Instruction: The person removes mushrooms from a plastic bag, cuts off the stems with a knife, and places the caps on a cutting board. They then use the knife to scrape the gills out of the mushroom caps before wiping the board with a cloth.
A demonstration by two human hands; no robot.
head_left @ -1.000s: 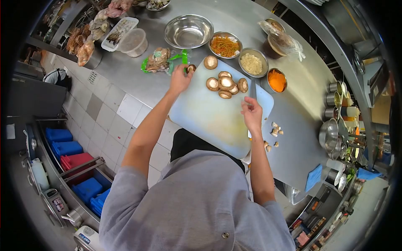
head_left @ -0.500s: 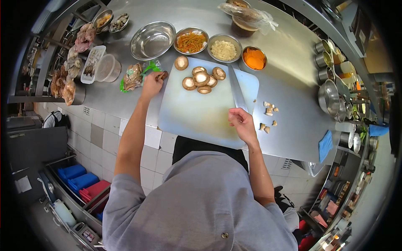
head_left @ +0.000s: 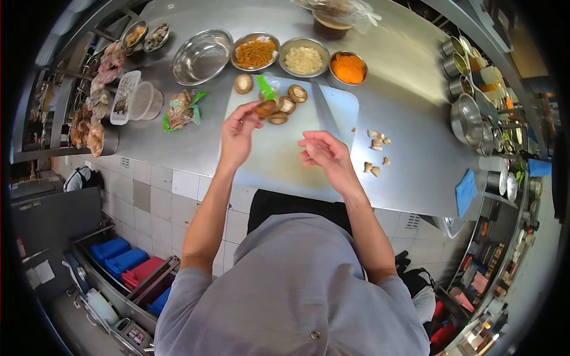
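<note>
My left hand (head_left: 238, 137) is above the white cutting board (head_left: 279, 157), its fingers closed on a brown mushroom (head_left: 266, 108). Behind that mushroom, several more mushroom caps (head_left: 297, 93) lie on the board, partly covered by a green-and-clear piece of plastic (head_left: 266, 88). One cap (head_left: 243, 83) sits apart at the board's top left corner. My right hand (head_left: 328, 155) hovers over the board's right part, fingers apart and curved, holding nothing. A knife (head_left: 325, 111) lies on the board just beyond it. Small cut mushroom stems (head_left: 376, 143) rest on the steel table to the right.
Along the far edge of the board stand an empty steel bowl (head_left: 202, 57) and bowls of shredded carrot (head_left: 255, 52), chopped pale food (head_left: 303, 59) and orange slices (head_left: 348, 69). A mushroom bag (head_left: 179, 111) lies left. A blue cloth (head_left: 466, 193) lies right.
My left hand has moved right from beside the bag to over the board, carrying a mushroom. My right hand has shifted up and left, with its fingers more spread. Green plastic now shows over the board.
</note>
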